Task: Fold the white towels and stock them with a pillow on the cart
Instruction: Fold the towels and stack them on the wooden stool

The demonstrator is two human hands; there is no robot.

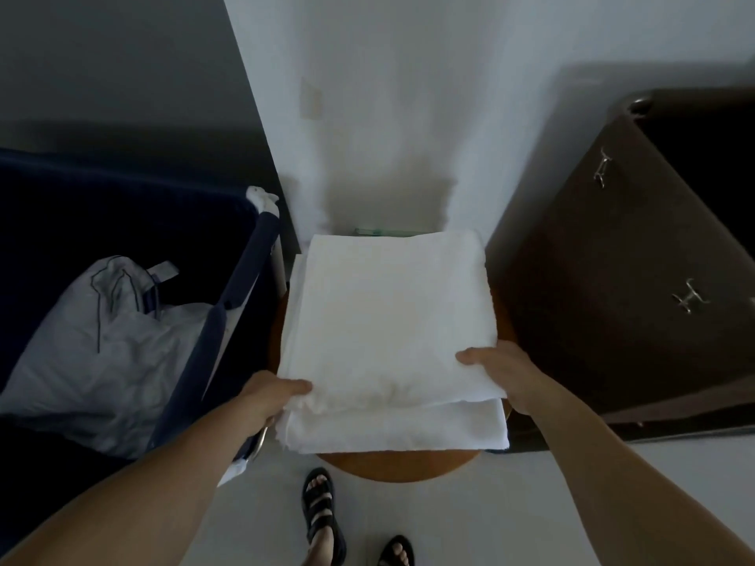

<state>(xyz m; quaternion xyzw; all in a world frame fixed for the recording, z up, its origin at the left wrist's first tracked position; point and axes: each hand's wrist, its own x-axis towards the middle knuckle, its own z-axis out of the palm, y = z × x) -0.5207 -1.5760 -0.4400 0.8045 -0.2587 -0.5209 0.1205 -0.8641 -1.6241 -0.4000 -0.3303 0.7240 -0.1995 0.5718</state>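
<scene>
White wall (408, 96) behind, we stand over a round wooden stool (392, 467) holding the folded towels (384, 312), between the navy cart (228, 288) and a brown cabinet (613, 259). Our left hand (273, 396) pinches the top towel's near-left corner, thumb on top; our right hand (502, 369) grips its near-right edge. A pillow (102, 353) already lies in the cart. To lift cleanly, we judge both hands should slide under the whole stack and rise level, so the folds stay square.
</scene>
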